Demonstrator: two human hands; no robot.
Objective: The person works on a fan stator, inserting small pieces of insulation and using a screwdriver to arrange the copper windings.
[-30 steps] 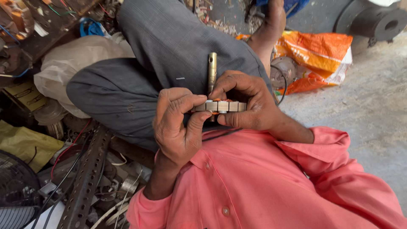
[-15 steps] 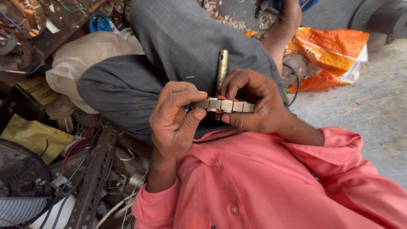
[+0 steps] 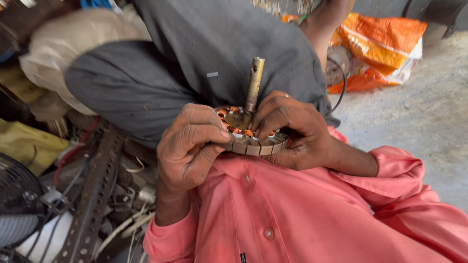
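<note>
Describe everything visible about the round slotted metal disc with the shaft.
The round metal disc looks like a motor core: a grey slotted rim, copper-coloured windings in the slots, and a brass-toned shaft rising from its centre, tilted slightly. It is held near level above the lap, close to the pink shirt. The left hand grips its left edge; the right hand covers its right side.

Bare floor (image 3: pixel 429 122) open rightward; fan (image 3: pixel 17 204) and perforated bar (image 3: pixel 95 195) crowd left

I see a pink button-up shirt (image 3: pixel 292 219) with rolled sleeves. Grey trousers (image 3: pixel 195 63) cover my folded legs.
</note>
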